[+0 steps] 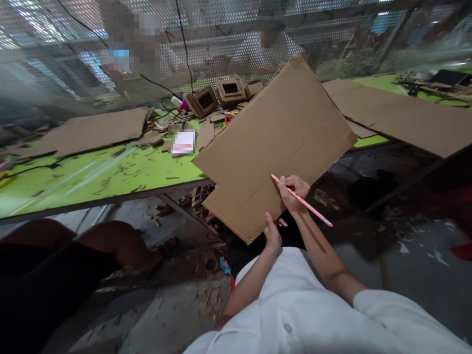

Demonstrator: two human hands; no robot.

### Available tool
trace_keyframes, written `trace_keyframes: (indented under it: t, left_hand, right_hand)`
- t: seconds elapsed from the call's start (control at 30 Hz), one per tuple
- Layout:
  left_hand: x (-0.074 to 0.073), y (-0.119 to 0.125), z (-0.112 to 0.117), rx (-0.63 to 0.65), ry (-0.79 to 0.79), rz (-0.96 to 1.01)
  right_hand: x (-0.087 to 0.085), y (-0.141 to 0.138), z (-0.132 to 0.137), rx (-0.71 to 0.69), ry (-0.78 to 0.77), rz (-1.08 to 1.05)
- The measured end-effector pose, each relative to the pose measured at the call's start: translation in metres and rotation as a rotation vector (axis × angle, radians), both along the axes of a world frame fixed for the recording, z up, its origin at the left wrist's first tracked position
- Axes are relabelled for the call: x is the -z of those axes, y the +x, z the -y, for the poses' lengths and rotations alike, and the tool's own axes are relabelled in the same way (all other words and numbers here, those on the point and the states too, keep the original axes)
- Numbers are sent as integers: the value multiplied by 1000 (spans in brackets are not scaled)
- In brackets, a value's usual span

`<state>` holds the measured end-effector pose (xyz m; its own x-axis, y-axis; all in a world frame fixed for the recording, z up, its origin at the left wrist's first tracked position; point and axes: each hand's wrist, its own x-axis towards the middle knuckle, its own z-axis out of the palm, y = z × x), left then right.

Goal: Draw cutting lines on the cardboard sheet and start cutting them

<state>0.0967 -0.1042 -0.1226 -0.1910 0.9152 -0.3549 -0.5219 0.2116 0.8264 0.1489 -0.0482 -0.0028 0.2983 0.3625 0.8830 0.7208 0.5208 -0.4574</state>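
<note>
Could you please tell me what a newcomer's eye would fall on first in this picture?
Probably the large cardboard sheet slanting across the middle, its near edge held by the left hand. Next come the pink pencil in the right hand, over the sheet, and the green table beyond.

The cardboard sheet [280, 123] hides part (underneath) of the left hand [273, 236].

Brown cardboard sheet [273, 130], notched, faintly lined, held aslant; pink pencil [313, 210] slanted, tip over sheet.
</note>
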Motion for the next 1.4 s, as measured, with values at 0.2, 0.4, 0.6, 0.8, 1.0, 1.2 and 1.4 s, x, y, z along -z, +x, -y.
trace_keyframes:
  t: [0.2, 0.4, 0.6, 0.8, 1.0, 1.2, 1.4]
  left_hand:
    - [0, -1, 0, 21, -5, -14]
    - [1, -2, 0, 26, -10, -30]
    - [1, -2, 1, 28, -14, -48]
    - [-2, -2, 1, 25, -13, -43]
    - [-1, -2, 0, 22, -11, -40]
    - [1, -1, 1, 21, -14, -51]
    - [1, 0, 0, 18, -17, -60]
  right_hand:
    - [2, -1, -3, -102, -19, 63]
    - [3, 0, -2, -60, -34, -9]
    - [5, 1, -7, -148, -101, -9]
    - [6, 3, -8, -153, -126, -59]
    - [7, 4, -10, -177, -140, -62]
    - [4, 4, -9, -192, -166, -58]
    - [3, 6, -9, -213, -190, -47]
